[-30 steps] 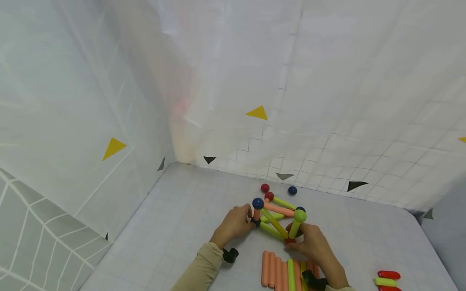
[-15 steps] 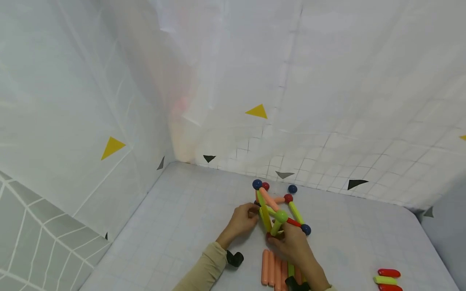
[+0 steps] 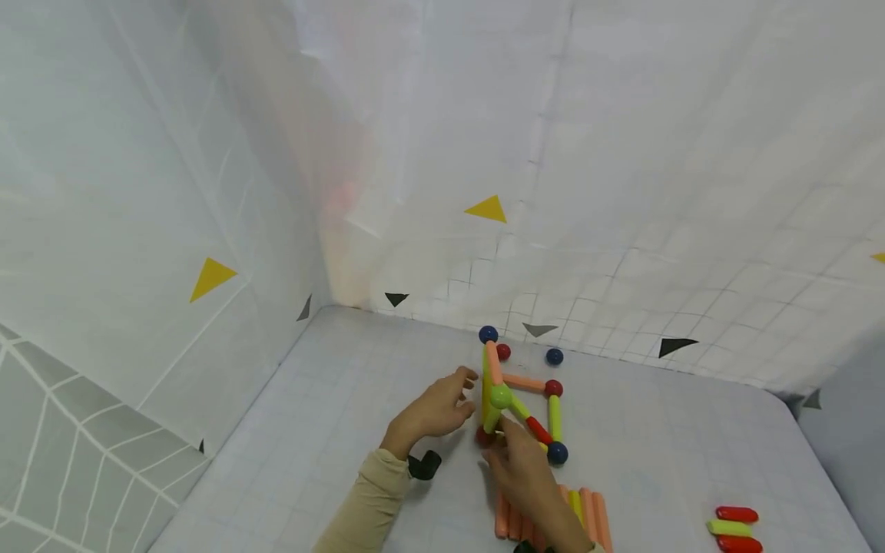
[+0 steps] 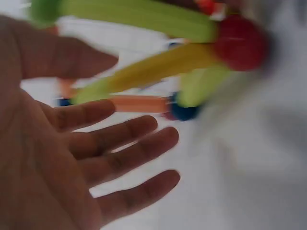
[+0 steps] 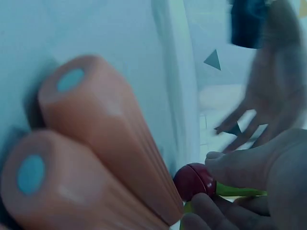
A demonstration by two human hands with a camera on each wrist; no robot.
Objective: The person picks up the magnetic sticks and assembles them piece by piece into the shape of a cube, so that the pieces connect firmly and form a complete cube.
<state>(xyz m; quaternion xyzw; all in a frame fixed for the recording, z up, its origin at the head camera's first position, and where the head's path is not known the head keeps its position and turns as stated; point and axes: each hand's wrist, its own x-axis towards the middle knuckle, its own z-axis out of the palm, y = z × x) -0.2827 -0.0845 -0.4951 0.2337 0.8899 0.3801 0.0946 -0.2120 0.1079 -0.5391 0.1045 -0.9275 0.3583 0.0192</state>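
A frame of magnetic rods and balls stands on the white table. Its top corners are a blue ball and a lime-green ball, joined by an orange rod. At the near lower corner, my right hand grips the frame; the right wrist view has thumb and fingers around a lime rod beside a red ball. My left hand is held just left of the frame, fingers apart and holding nothing, and the left wrist view shows its bare palm.
Orange rods lie side by side in front, partly under my right arm. Short red and lime rods lie at the right. A loose red ball and a loose blue ball sit behind the frame, near the white back wall.
The frame has been turned, its lime-green ball swinging left and nearer to me. My right hand moved left with it; my left hand let go and drew slightly away.
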